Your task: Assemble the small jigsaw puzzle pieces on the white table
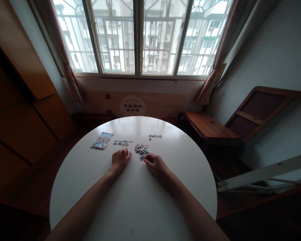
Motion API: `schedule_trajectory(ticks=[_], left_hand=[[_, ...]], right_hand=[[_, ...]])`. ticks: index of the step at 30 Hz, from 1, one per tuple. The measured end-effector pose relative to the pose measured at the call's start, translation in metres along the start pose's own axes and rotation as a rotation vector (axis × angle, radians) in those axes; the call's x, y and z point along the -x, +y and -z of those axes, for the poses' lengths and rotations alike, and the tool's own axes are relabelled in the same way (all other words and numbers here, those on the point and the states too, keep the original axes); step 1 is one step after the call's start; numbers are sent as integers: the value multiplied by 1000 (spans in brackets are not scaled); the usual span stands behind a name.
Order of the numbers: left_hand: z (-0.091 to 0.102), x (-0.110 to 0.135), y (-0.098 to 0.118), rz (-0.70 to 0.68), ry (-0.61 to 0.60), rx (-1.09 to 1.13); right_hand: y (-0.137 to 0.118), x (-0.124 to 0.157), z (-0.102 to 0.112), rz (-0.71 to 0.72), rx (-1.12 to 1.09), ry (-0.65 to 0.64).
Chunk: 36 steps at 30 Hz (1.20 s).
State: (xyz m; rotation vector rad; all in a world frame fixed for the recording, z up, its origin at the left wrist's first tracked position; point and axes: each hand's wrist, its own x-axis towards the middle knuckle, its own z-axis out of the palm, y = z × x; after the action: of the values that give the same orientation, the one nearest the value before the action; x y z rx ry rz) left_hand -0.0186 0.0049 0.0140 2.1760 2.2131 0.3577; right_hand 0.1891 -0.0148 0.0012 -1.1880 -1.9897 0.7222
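Observation:
A loose pile of small jigsaw pieces (142, 149) lies on the round white table (140, 201). At the pile's near edge, my right hand (154, 163) is closed in a pinch, its thumb and forefinger on a jigsaw piece. My left hand (120, 157) rests on the tabletop left of the pile, its fingers curled closed; whatever may be inside them is hidden. Beyond the left hand is a spread group of jigsaw pieces (122, 143). A short joined strip of pieces (155, 136) with a bend at its left end sits behind the pile, to the right.
A colourful printed packet or sheet (102, 140) lies at the table's left. Past the right rim stands a low wooden bench (210, 125), with a folded wooden frame (256, 110) leaning on the wall. A barred window (137, 40) and a printed board (153, 102) are at the back.

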Motion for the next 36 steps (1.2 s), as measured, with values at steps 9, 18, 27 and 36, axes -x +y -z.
schedule_trajectory(ticks=[9, 18, 27, 36], left_hand=[[1, 0, 0, -26, -26, -7], [1, 0, -1, -34, -23, 11], [2, 0, 0, -28, -35, 7], [7, 1, 3, -14, -43, 28]], right_hand=[[0, -1, 0, -9, 18, -1], [-2, -1, -2, 2, -10, 31], [10, -6, 3, -97, 77, 344], [12, -4, 3, -228, 285, 231]])
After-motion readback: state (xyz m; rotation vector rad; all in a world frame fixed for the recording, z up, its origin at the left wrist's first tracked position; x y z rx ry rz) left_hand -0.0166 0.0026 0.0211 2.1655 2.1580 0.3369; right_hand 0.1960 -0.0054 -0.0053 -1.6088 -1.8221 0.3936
